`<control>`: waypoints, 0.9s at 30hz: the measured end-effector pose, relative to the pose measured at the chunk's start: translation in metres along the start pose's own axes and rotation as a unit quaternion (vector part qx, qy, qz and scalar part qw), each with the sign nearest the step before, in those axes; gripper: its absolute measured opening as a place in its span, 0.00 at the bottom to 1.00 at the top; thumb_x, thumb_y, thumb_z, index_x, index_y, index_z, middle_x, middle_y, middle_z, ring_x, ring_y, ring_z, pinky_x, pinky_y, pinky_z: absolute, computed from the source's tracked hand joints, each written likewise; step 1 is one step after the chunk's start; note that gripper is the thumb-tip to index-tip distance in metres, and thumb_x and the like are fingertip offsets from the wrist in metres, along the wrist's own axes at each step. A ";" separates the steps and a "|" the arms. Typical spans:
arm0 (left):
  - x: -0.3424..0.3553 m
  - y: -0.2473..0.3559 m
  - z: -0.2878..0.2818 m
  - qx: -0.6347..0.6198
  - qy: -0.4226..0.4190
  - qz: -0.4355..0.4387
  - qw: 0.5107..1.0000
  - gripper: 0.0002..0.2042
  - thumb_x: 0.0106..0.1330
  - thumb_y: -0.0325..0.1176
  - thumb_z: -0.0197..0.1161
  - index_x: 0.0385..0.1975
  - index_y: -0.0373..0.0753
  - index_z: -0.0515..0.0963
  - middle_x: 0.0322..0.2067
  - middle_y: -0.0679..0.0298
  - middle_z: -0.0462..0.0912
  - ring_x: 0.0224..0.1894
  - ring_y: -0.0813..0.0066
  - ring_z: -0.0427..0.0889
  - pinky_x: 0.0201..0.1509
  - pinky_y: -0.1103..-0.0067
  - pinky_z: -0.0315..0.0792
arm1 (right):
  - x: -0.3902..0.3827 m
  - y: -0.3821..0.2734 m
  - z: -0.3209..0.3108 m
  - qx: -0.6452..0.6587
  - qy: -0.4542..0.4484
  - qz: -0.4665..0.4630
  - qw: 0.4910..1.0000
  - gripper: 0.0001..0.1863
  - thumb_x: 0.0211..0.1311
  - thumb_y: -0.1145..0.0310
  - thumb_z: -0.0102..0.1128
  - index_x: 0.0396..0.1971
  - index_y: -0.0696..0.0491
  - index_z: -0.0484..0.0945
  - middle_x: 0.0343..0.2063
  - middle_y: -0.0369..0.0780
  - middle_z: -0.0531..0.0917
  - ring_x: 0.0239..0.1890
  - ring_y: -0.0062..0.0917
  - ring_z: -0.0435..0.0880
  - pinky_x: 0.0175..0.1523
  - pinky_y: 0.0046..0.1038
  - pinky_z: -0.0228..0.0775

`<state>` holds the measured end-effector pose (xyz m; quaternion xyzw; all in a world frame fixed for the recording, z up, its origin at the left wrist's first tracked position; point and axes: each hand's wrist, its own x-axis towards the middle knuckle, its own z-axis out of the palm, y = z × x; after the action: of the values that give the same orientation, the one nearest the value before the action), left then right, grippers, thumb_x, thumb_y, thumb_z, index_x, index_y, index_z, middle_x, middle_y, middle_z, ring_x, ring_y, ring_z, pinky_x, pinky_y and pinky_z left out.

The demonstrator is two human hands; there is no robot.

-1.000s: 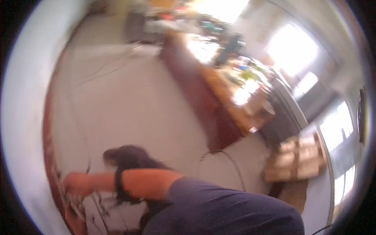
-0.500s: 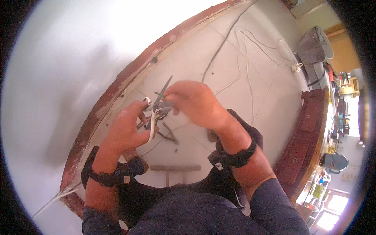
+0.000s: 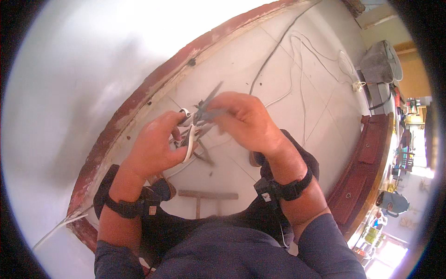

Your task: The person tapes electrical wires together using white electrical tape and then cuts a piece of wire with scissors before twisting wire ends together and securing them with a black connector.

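My left hand (image 3: 153, 145) has its thumb and fingers in the white handle loops of a pair of scissors (image 3: 191, 143). The scissors' blades are spread and point away toward my right hand. My right hand (image 3: 251, 122) is curled close by the blades, its fingertips pinched on a thin, short dark-green piece, perhaps wire, smeared by motion. Beneath the scissors, a grey tool with two spread arms, like pliers (image 3: 204, 157), lies on the floor, partly hidden.
A T-shaped tool (image 3: 216, 195) lies on the tiled floor before me. A dark cable (image 3: 274, 51) and a white cord (image 3: 303, 88) run across the tiles. A red-brown skirting (image 3: 134, 104) edges the wall at left; a dark red drawer cabinet (image 3: 355, 172) stands at right.
Both hands and the scissors have shifted slightly to the right in the picture, along with the surroundings. The blades and the green piece look more blurred now.
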<state>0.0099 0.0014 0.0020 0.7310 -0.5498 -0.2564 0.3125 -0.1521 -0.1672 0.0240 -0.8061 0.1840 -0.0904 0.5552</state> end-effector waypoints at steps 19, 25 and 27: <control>-0.001 -0.013 0.009 -0.029 0.015 -0.007 0.999 0.23 0.52 0.39 0.75 0.46 0.37 0.77 0.26 0.61 0.79 0.25 0.69 0.77 0.30 0.72 0.70 | -0.002 -0.004 0.003 -0.016 0.031 0.011 0.999 0.08 0.65 0.76 0.57 0.40 0.60 0.81 0.32 0.35 0.82 0.31 0.16 0.79 0.35 0.20 0.74; 0.000 0.006 0.000 0.007 -0.005 -0.032 0.999 0.22 0.50 0.33 0.69 0.47 0.32 0.77 0.27 0.55 0.81 0.29 0.59 0.82 0.38 0.68 0.76 | -0.004 -0.003 0.006 -0.020 0.073 0.009 0.997 0.06 0.61 0.79 0.59 0.37 0.59 0.81 0.31 0.36 0.82 0.32 0.15 0.80 0.36 0.20 0.72; -0.002 -0.004 0.005 0.012 0.005 -0.017 1.000 0.24 0.50 0.37 0.72 0.48 0.35 0.77 0.25 0.59 0.80 0.26 0.65 0.78 0.33 0.71 0.71 | -0.005 0.000 0.008 -0.059 0.110 -0.038 0.991 0.06 0.57 0.80 0.60 0.35 0.59 0.81 0.31 0.37 0.82 0.33 0.17 0.80 0.37 0.21 0.72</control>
<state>0.0081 0.0036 -0.0038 0.7450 -0.5388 -0.2512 0.3026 -0.1535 -0.1580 0.0211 -0.8291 0.2184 -0.1885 0.4790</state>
